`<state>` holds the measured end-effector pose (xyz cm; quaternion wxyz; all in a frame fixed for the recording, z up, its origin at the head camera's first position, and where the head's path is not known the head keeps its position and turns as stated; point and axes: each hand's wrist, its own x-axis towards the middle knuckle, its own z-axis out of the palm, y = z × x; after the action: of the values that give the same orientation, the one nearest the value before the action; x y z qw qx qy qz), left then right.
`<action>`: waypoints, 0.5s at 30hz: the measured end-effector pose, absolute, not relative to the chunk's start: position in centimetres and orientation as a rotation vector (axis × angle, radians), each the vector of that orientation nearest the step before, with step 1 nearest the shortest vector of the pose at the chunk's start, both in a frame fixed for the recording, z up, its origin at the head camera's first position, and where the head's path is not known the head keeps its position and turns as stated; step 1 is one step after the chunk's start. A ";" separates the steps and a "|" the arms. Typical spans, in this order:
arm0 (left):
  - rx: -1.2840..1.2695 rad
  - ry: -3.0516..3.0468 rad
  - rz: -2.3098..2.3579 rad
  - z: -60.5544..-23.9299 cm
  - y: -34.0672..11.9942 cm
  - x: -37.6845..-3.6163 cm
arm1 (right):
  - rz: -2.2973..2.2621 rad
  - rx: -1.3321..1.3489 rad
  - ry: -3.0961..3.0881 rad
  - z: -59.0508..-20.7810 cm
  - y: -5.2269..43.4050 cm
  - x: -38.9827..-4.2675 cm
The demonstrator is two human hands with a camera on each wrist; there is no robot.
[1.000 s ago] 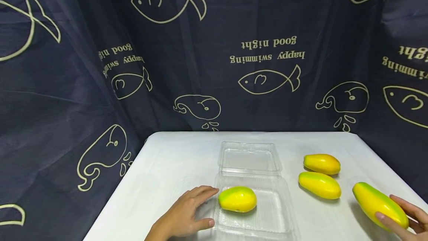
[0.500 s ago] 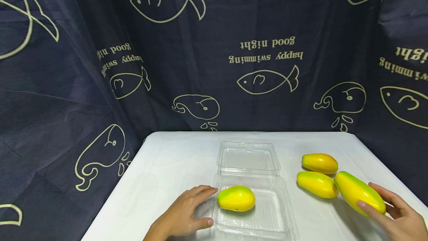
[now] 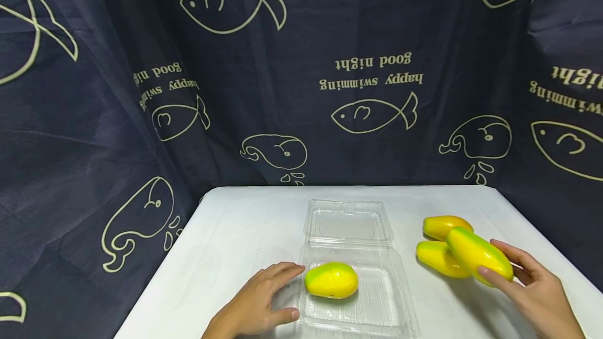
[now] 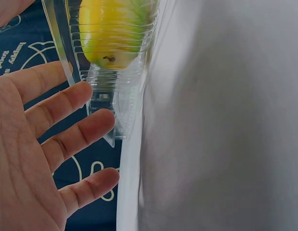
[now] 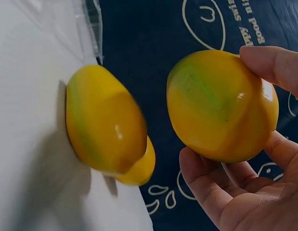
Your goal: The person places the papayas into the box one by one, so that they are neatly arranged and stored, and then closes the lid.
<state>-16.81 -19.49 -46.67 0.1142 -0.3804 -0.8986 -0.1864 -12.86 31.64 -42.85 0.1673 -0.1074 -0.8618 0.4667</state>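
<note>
Clear clamshell tray [image 3: 400, 302] on tabletop [image 3: 235, 234]: one mango [image 3: 331, 280] inside. Right hand [image 3: 537, 289], grip wrapped round a second mango [image 3: 478, 255], lifted. Two mangoes [image 3: 435, 260] left lying. Left hand [image 3: 256, 305] flat, fingers straight, steadying tray. Judged one quarter packed.

White counter against a dark printed curtain

The counter [image 3: 245, 234] is covered in plain white and has a rounded far edge. Behind it and down both sides hangs a dark navy curtain [image 3: 301, 67], creased into soft folds and printed in cream outline with fish [image 3: 372, 114] and spouting whales [image 3: 275, 153]. The printed words "good night" and "happy swimming" [image 3: 372, 71] read upside down from the head view. On the right half of the counter, two yellow fruits [image 3: 440, 226] with a green blush lie side by side, close together, the nearer one partly hidden.
</note>
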 end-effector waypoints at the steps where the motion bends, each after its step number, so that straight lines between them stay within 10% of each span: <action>1: -1.116 -2.633 -0.545 -46.7 -19.5 -16.8 | 1.344 -0.283 -2.449 -42.8 31.4 -12.9; 15: -1.124 -2.619 -0.534 -46.7 -19.5 -16.8 | 1.433 -0.030 -2.384 -42.7 27.6 -13.7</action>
<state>-16.79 -19.52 -46.73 0.1208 -0.3849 -0.8966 -0.1828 -13.66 27.60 -42.70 0.1789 -0.0105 -0.8433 0.5067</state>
